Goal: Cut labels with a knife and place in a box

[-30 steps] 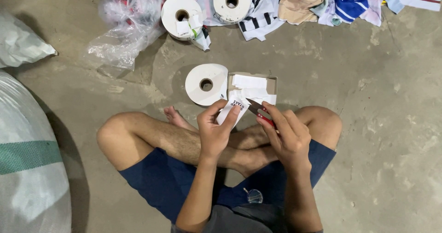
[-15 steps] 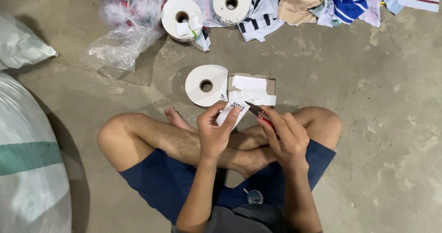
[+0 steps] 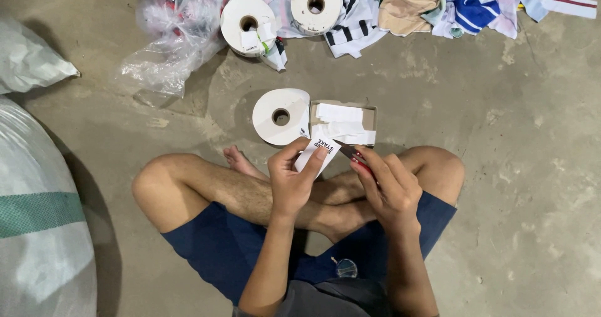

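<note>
One camera only, worn on the person's head, looking steeply down and slightly forward at the concrete floor (image 3: pixel 501 167). It sits close above the crossed legs (image 3: pixel 250 195), with the cloth pile (image 3: pixel 432 4) along the top edge.

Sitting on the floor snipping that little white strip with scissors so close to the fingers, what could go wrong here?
The scissors in the right hand point at the white strip pinched by the left hand, so a slip might nick a fingertip. Bare crossed legs lie just below the blades. The small box already holds cut pieces; a nudge could scatter them over the dusty floor.
</note>
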